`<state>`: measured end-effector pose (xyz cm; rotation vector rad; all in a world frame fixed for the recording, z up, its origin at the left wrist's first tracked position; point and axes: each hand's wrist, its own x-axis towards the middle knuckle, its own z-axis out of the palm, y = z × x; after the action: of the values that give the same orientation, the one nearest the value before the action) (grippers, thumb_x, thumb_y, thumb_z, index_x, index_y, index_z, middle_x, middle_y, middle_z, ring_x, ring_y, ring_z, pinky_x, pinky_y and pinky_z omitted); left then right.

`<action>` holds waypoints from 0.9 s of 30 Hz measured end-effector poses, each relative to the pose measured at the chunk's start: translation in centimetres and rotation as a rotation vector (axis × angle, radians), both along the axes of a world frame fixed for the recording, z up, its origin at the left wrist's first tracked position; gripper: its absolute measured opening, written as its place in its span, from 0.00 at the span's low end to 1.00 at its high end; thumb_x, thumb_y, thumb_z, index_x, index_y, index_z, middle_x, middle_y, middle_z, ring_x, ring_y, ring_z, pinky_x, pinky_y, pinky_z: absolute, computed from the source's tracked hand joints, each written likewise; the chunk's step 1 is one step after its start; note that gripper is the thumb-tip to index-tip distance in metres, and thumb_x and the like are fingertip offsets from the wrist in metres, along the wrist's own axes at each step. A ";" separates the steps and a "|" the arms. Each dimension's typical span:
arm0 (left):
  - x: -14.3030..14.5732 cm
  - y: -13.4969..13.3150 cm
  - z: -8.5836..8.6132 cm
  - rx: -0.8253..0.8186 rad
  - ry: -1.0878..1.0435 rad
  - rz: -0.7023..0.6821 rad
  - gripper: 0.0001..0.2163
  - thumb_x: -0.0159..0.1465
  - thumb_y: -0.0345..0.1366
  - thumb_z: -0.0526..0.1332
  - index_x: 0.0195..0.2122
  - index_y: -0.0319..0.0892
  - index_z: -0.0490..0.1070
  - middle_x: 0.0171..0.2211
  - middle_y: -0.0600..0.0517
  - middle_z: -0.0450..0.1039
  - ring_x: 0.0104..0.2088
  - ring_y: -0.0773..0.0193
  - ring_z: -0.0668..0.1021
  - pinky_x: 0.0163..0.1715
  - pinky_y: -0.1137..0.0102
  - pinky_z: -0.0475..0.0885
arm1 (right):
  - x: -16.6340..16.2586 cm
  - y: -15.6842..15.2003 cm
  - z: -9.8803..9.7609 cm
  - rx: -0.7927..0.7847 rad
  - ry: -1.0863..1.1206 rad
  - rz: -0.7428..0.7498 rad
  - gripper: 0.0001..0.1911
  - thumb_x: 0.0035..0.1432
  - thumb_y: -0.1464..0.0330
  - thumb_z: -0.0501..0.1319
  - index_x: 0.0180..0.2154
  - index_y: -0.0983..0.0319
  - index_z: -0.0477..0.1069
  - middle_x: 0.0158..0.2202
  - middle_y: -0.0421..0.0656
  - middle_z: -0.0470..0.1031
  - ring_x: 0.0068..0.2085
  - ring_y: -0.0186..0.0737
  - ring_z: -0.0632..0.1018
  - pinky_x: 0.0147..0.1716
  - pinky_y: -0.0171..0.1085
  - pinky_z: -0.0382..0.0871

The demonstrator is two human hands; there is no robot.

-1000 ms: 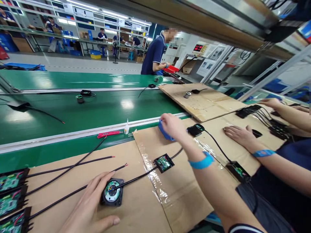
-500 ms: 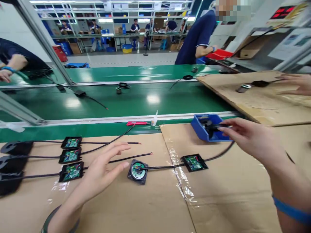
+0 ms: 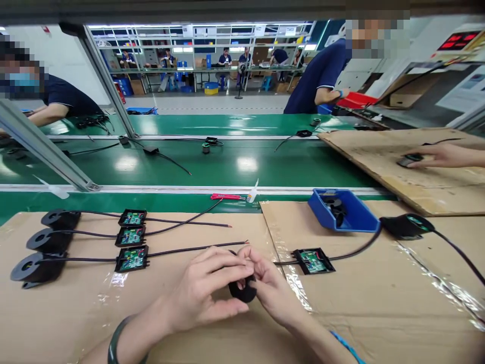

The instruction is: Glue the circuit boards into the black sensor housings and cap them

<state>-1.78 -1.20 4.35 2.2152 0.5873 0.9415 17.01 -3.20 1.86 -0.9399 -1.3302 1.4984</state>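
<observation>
In front of me, my left hand (image 3: 210,285) and my right hand (image 3: 269,285) come together on a black ring-shaped part (image 3: 243,290). Left fingers curl over its top with the thumb at its lower edge; right fingers pinch its right side. Much of the part is covered by my fingers, and the round circuit board is hidden. A black cable (image 3: 286,263) runs from behind my right hand to an open black box with a green circuit board (image 3: 313,261). Another cable (image 3: 358,252) leaves that box to the right.
At left, several black round housings (image 3: 36,268) connect by cables to open circuit boxes (image 3: 132,259). A blue bin (image 3: 344,215) holds black parts. Beyond lie a red cutter (image 3: 227,196), a small bottle (image 3: 252,192) and a green conveyor (image 3: 227,169). A co-worker's hand (image 3: 439,154) is at right.
My right hand has moved from the blue bin to the middle, bringing a black part. My left hand has moved right to meet it. A black housing now shows right of the bin.
</observation>
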 end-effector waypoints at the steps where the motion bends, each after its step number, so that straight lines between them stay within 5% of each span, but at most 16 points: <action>1: -0.3 0.1 0.2 0.027 0.046 0.042 0.22 0.62 0.36 0.66 0.57 0.47 0.69 0.51 0.43 0.74 0.51 0.54 0.76 0.52 0.61 0.71 | 0.6 0.1 0.0 0.077 -0.110 -0.046 0.10 0.64 0.59 0.56 0.38 0.59 0.62 0.30 0.39 0.72 0.30 0.34 0.75 0.32 0.34 0.71; 4: -1.2 1.1 0.6 0.056 0.153 0.192 0.18 0.64 0.32 0.61 0.56 0.44 0.69 0.52 0.42 0.72 0.53 0.55 0.75 0.53 0.62 0.72 | 2.8 0.3 0.1 0.355 -0.582 -0.225 0.09 0.66 0.65 0.52 0.45 0.59 0.66 0.44 0.47 0.75 0.46 0.42 0.77 0.45 0.44 0.72; 7: -1.6 2.2 0.4 0.037 0.208 0.237 0.17 0.64 0.29 0.59 0.54 0.43 0.71 0.53 0.42 0.70 0.52 0.55 0.75 0.51 0.61 0.73 | 4.5 0.3 -0.3 0.476 -0.898 -0.232 0.09 0.63 0.68 0.57 0.45 0.59 0.69 0.44 0.46 0.78 0.47 0.46 0.77 0.46 0.46 0.72; 18: -1.3 3.4 -1.2 0.128 0.268 0.024 0.10 0.67 0.32 0.59 0.49 0.41 0.70 0.51 0.42 0.71 0.50 0.58 0.76 0.49 0.66 0.75 | 3.5 -1.6 -0.8 0.614 -0.909 -0.304 0.04 0.64 0.72 0.57 0.36 0.60 0.69 0.31 0.41 0.74 0.32 0.37 0.77 0.31 0.34 0.71; 20: -1.3 3.8 -1.3 0.055 0.275 -0.024 0.12 0.66 0.32 0.60 0.50 0.41 0.69 0.51 0.42 0.71 0.51 0.58 0.75 0.50 0.66 0.74 | 3.3 -2.0 -1.1 0.605 -0.919 -0.288 0.03 0.65 0.68 0.58 0.40 0.60 0.69 0.32 0.42 0.74 0.33 0.37 0.77 0.30 0.34 0.72; 23: -1.1 4.5 -1.8 -0.149 0.226 -0.099 0.17 0.63 0.33 0.64 0.53 0.43 0.67 0.48 0.45 0.72 0.49 0.58 0.76 0.49 0.65 0.75 | 2.6 -2.3 -1.9 0.623 -1.005 -0.305 0.15 0.64 0.57 0.58 0.44 0.62 0.69 0.34 0.46 0.74 0.33 0.41 0.77 0.30 0.37 0.72; 27: -1.1 3.8 -2.8 -0.414 0.110 -0.045 0.22 0.59 0.32 0.67 0.53 0.44 0.65 0.48 0.46 0.71 0.47 0.59 0.77 0.48 0.66 0.76 | 1.5 -2.2 -2.7 0.716 -1.113 -0.398 0.20 0.63 0.55 0.57 0.46 0.65 0.69 0.33 0.48 0.74 0.32 0.45 0.75 0.30 0.42 0.69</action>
<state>-2.87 2.62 1.53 1.9041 0.7088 0.6116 18.51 -5.42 -0.89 -1.4666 -2.0491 0.0315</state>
